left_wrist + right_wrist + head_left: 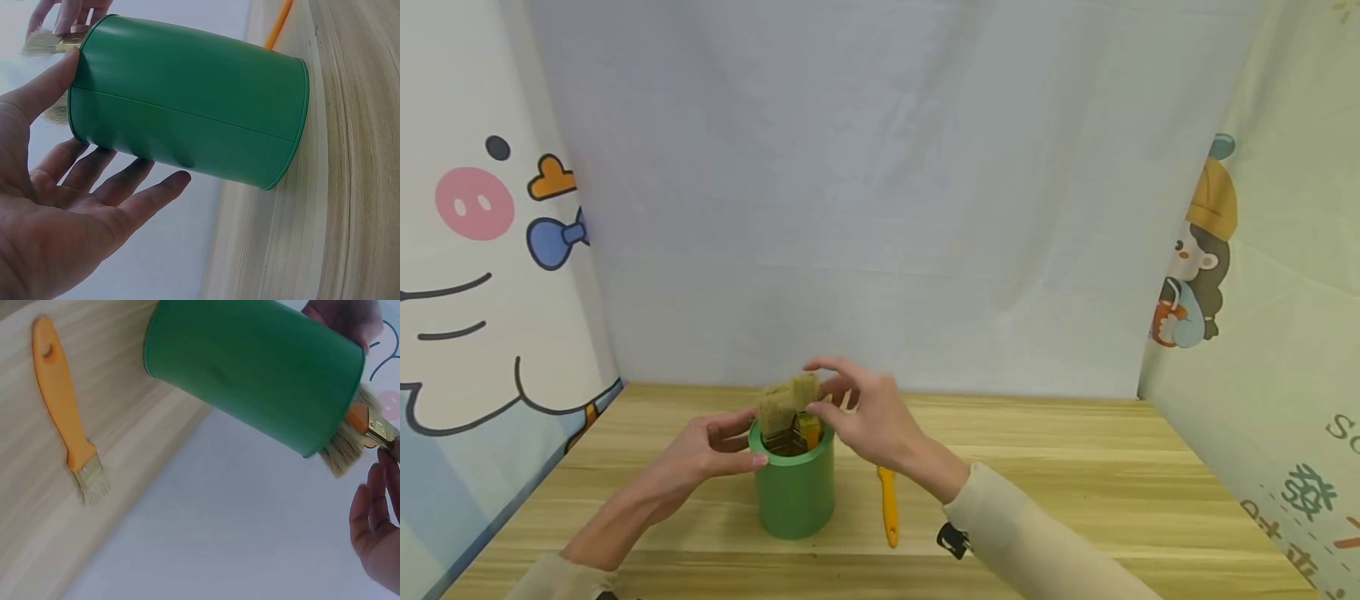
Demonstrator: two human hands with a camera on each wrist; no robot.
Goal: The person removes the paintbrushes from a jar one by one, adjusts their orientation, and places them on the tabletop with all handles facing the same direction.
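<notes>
Gripping green can [795, 500] from ten o'clock, left hand [707, 447] clamped near its top, right hand [872, 421] pinching bristles-up brush [806, 390] at one o'clock, orange-handled brush [889, 508] lying on table [1037, 483] toward four o'clock.

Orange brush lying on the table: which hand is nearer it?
Right. The right hand is higher than the orange brush, on its side of the green can; the left hand is across the can.

Worktop [1037, 483]: pale wood grain
Back cloth [887, 192]: plain, greyish white
Left cloth [550, 333]: printed pink oval [475, 215], blue bow [550, 243]
Right cloth [1285, 333]: printed figure [1212, 279] in yellow hat [1214, 200]
</notes>
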